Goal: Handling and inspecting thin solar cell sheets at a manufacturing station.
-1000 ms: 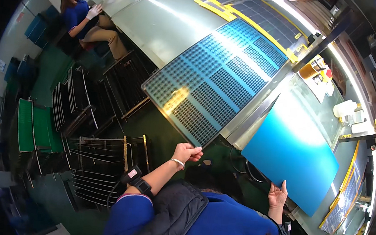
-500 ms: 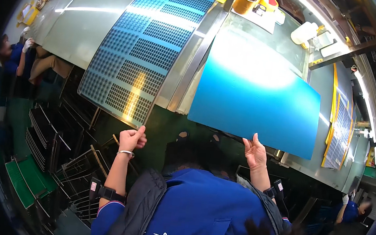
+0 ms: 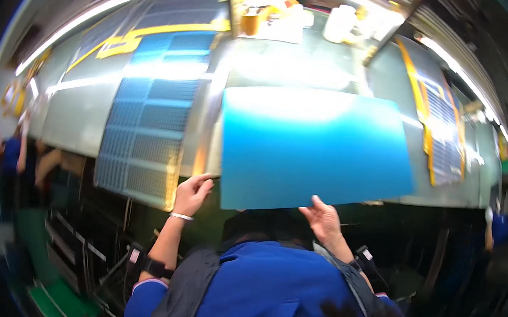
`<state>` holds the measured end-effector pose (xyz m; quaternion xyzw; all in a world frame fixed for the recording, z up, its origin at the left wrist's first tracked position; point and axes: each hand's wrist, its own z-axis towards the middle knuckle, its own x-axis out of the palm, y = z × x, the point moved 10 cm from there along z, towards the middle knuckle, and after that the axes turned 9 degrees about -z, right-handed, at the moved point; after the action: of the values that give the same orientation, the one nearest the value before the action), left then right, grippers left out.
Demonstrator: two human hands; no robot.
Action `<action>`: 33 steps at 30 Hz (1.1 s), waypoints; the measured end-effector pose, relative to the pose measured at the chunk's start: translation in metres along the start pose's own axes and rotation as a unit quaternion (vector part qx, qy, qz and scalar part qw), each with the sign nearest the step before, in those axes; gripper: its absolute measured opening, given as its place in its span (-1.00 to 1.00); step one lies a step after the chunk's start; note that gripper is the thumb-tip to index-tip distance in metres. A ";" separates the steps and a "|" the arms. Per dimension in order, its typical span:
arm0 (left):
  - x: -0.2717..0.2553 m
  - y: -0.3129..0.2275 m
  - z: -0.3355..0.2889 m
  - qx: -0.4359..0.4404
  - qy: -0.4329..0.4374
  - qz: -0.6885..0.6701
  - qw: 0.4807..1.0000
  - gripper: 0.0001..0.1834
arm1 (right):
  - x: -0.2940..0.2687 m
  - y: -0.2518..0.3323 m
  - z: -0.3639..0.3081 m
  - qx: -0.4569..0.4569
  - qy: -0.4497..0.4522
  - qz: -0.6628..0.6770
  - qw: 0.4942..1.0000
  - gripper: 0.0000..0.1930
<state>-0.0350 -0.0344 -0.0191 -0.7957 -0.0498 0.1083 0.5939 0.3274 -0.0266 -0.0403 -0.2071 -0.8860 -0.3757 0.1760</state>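
Note:
A plain, glossy blue sheet [image 3: 316, 152] spreads over the bench front, its near edge jutting toward me. My right hand [image 3: 323, 221] grips that near edge around its middle, fingertips on top. Just left of the sheet's near left corner is my left hand [image 3: 192, 196], thumb and fingers pinched together. A small dark bit shows at its fingertips, too blurred to name. Farther left lies a blue sheet with rows of dark patterns [image 3: 148, 118], its near end overhanging the bench; my left hand is apart from it.
Yellow-taped patterned panels [image 3: 440, 127] lie at the right, others at the far left. White jugs [image 3: 340, 23] and an amber tub [image 3: 250, 24] stand at the back. Metal posts rise from the bench. Dark racks and a green tray [image 3: 62, 304] are below left. Co-workers stand at both sides.
My left hand has left the patterned sheet's corner and come right, beside the blue sheet. The blue sheet has turned and shifted toward me with my right hand. The view has swung.

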 end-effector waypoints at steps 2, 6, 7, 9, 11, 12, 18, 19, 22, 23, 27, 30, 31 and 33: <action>0.020 0.025 -0.003 -0.177 0.035 -0.143 0.973 -0.57 | 0.000 -0.003 0.005 -0.004 0.028 0.020 0.999 -0.82; 0.027 0.025 -0.010 -0.229 0.065 -0.162 0.958 -0.72 | 0.025 0.013 0.004 -0.024 0.080 0.043 0.996 -0.76; 0.029 0.019 -0.009 -0.222 0.056 -0.160 0.960 -0.78 | 0.024 0.015 0.003 -0.030 0.085 0.043 0.995 -0.77; 0.035 0.014 -0.001 -0.203 0.072 -0.156 0.964 -0.81 | 0.013 0.022 0.001 -0.058 0.069 0.066 0.994 -0.77; 0.039 0.009 0.002 -0.190 0.085 -0.159 0.965 -0.82 | 0.005 0.023 0.006 -0.080 0.057 0.086 0.991 -0.76; 0.041 0.004 0.002 -0.182 0.089 -0.169 0.965 -0.83 | -0.002 0.021 0.011 -0.090 0.040 0.117 0.988 -0.77; 0.041 -0.001 -0.001 -0.161 0.089 -0.146 0.972 -0.83 | -0.015 0.016 0.023 -0.113 -0.015 0.182 0.977 -0.83; 0.039 0.001 0.001 -0.164 0.084 -0.148 0.972 -0.83 | -0.015 0.015 0.023 -0.116 -0.015 0.186 0.976 -0.83; 0.042 0.000 0.002 -0.169 0.095 -0.147 0.970 -0.83 | -0.013 0.031 0.019 -0.191 -0.011 0.150 0.970 -0.84; 0.044 -0.002 0.004 -0.166 0.098 -0.147 0.970 -0.83 | -0.012 0.040 0.016 -0.226 -0.014 0.136 0.965 -0.85; 0.037 -0.013 0.014 -0.147 0.135 -0.018 0.980 -0.78 | 0.000 0.093 -0.004 -0.331 -0.009 0.065 0.941 -0.86; 0.023 -0.054 0.039 -0.047 0.134 0.035 0.989 -0.77 | -0.001 0.152 -0.048 -0.350 -0.036 -0.062 0.934 -0.82; 0.016 -0.075 0.050 0.004 0.114 0.035 0.993 -0.76 | -0.005 0.174 -0.068 -0.353 -0.046 -0.113 0.927 -0.82; 0.016 -0.114 0.072 0.099 0.124 0.013 0.987 -0.78 | -0.033 0.208 -0.091 -0.376 -0.055 -0.210 0.901 -0.92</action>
<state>-0.0303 0.0693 0.0687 -0.7409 0.0461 0.0207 0.6697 0.4735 0.0303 0.1275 -0.0871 -0.7103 -0.6969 -0.0463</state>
